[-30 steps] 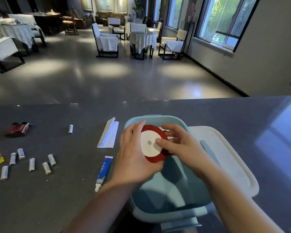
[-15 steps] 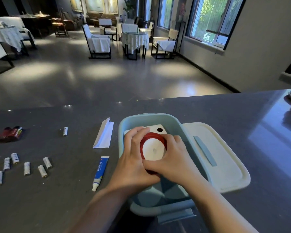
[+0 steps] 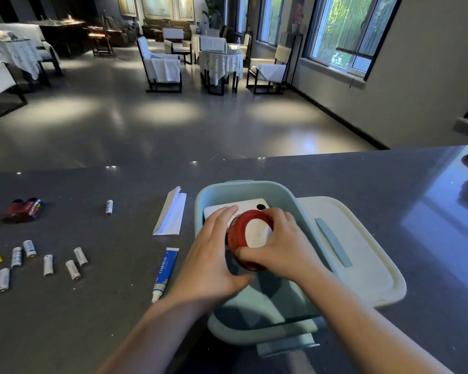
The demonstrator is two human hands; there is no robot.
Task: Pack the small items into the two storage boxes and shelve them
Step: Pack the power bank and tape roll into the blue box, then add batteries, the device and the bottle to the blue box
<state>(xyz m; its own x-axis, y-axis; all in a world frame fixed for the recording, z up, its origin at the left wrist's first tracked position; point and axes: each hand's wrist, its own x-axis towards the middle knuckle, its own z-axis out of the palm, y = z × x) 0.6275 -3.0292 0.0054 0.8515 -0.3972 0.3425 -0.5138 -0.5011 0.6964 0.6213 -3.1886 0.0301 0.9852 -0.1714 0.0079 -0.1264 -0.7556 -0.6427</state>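
Storage box [image 3: 254,327] stands on the surface [image 3: 335,174], near its front edge; its lid [image 3: 368,268] lies touching the box's right side. Inside the box: a flat case [image 3: 219,210] at the far end, and a ribbon spool [image 3: 250,240] before it, held between the left hand [image 3: 214,257] and the right hand [image 3: 284,247]. Left of the box: a tube [image 3: 164,272] nearest, a folded paper [image 3: 172,211] behind the tube, one battery [image 3: 109,207] further left, a loose group of batteries [image 3: 48,264] nearer the front, and a battery pack [image 3: 22,209] behind that group.
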